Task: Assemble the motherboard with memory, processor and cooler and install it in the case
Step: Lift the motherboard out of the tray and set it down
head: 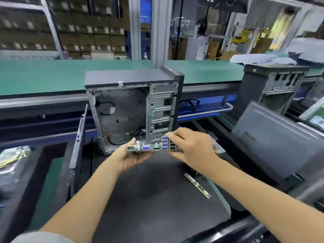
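Note:
The motherboard (149, 148) is held edge-on above the black mat (150, 199), its rear ports with blue USB sockets facing me. My left hand (130, 157) grips it from below at its left end. My right hand (190, 146) grips its right end from above. Just behind the board stands the open grey computer case (122, 109), upright, with loose cables inside. A memory stick (198, 185) lies on the mat to the right, under my right forearm. Processor and cooler are hidden from view.
A detached side panel (78, 134) stands on edge left of the case. Another grey panel (273, 141) leans at the right, with a second open case (273, 88) behind it. A green conveyor surface (52, 74) runs across the back. Bagged parts (12, 156) lie far left.

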